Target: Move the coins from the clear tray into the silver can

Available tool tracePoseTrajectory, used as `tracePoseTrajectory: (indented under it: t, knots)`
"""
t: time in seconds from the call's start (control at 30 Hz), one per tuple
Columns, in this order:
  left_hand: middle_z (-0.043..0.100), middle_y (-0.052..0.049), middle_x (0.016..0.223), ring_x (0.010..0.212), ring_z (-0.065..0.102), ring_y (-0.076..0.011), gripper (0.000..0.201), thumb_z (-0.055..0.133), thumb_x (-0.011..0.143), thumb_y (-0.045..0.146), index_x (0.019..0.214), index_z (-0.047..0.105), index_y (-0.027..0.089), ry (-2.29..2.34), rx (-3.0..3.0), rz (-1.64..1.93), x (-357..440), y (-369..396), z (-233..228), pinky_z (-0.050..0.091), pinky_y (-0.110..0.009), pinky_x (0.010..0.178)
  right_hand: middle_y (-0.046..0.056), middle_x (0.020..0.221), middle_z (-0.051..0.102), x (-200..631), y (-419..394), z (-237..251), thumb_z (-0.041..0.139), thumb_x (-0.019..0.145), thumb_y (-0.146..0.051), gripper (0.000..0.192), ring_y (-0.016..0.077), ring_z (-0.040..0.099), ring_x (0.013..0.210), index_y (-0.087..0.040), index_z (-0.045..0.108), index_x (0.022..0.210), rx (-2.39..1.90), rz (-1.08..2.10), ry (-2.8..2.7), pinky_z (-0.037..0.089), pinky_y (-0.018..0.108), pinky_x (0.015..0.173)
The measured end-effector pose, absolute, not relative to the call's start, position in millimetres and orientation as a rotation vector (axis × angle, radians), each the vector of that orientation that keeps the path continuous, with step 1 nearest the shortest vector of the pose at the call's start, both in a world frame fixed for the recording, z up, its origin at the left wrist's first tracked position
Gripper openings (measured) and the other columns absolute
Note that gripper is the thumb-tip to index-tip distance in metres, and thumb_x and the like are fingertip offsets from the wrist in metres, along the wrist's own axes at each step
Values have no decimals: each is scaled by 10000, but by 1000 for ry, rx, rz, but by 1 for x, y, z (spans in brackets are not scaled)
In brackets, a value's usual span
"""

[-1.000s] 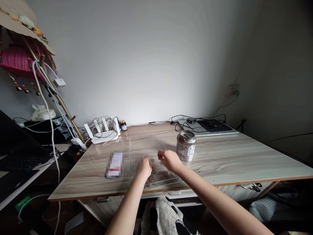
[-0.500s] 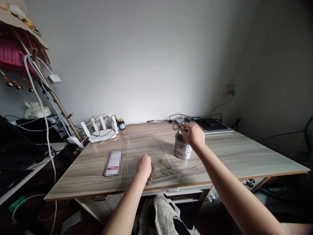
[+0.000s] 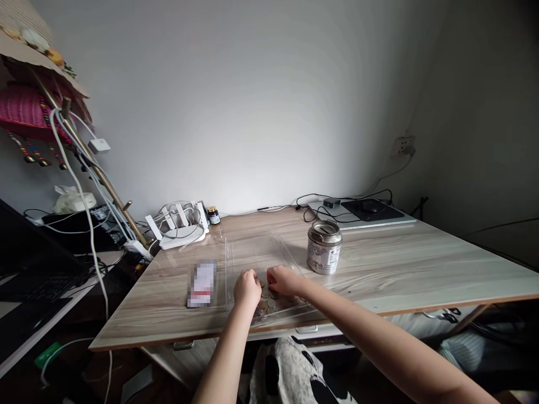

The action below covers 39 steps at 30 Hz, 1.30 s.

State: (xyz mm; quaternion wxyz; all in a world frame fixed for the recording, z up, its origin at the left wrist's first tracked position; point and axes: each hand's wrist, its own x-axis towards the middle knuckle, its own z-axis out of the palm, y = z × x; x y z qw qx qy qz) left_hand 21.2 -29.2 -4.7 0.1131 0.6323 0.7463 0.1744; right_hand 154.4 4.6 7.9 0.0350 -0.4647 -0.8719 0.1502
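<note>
Wooden desk (image 3: 379, 275) is holding the clear tray (image 3: 252, 249) where I'm curling my left hand (image 3: 247, 287) and pinching coins (image 3: 266, 300) with my right hand (image 3: 284, 280), so one could slip and roll off that near edge.

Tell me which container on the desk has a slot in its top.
The metal tin, standing upright right of the clear tray. Its lid carries a dark slot; the small dark jar by the wall shows only a plain cap.
</note>
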Motion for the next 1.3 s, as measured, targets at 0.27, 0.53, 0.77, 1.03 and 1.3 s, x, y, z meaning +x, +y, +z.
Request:
tracePoseTrajectory:
  t: [0.27, 0.53, 0.77, 1.03, 1.3]
  knots:
    - [583, -69, 941, 815, 580, -170, 112, 473, 769, 205, 858, 539, 189, 2091, 1979, 357, 24, -28, -7, 393, -244, 648, 11, 819, 639, 200, -6, 63, 485, 786, -265, 144, 119, 547, 709, -221, 617, 821, -1463, 62, -2171, 348, 213, 591]
    - [576, -142, 971, 838, 598, -169, 161, 425, 801, 112, 917, 537, 102, 2139, 2018, 279, 30, -26, -5, 422, -227, 670, 55, 733, 610, 290, 38, 118, 590, 667, -263, 70, 175, 506, 661, -201, 620, 657, -1934, -86, -1725, 354, 285, 555]
    - [591, -154, 945, 821, 614, -177, 299, 328, 771, -34, 919, 559, 84, 2217, 1999, 218, 36, -24, 4, 436, -224, 652, 93, 881, 624, 253, 13, 93, 421, 820, -263, 229, 199, 513, 845, -169, 611, 909, -1584, -278, -1863, 353, 328, 751]
    - [612, -124, 910, 829, 604, -176, 246, 326, 835, 101, 893, 563, 129, 2214, 2003, 380, 28, -24, -6, 428, -249, 684, 73, 872, 645, 190, 9, 16, 555, 734, -259, 146, 204, 570, 839, -178, 629, 831, -1438, 20, -2719, 355, 295, 747]
    - [625, -116, 903, 831, 600, -174, 259, 334, 826, 112, 909, 578, 140, 2217, 1958, 384, 26, -25, -6, 416, -239, 670, 38, 763, 660, 191, 5, 20, 562, 723, -226, 90, 178, 593, 747, -185, 619, 780, -1489, 122, -2623, 358, 280, 746]
